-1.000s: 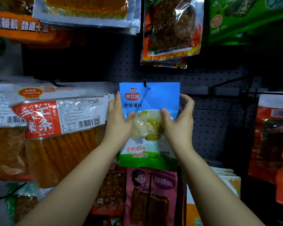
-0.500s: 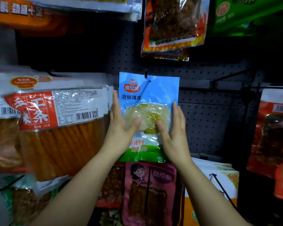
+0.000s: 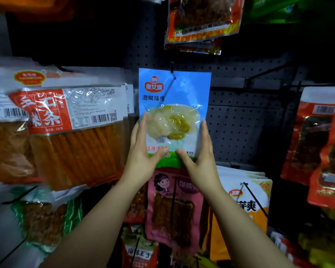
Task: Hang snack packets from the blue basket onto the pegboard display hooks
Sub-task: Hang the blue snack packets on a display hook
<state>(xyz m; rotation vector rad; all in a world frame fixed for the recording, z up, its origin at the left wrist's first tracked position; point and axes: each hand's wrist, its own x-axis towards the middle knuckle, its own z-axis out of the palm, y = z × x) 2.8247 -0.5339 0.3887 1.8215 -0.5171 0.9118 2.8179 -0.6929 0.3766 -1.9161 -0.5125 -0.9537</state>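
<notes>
Our left hand (image 3: 143, 153) and right hand (image 3: 200, 157) pinch the blue 泡椒猪皮 packet (image 3: 174, 97); a 手工辣条 pack (image 3: 74, 120) hangs left of them.

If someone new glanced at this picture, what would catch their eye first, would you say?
The blue packet at centre, hung on a black hook, with the left hand and right hand holding its lower edges. Next, the big orange-stick packet to its left.
</notes>
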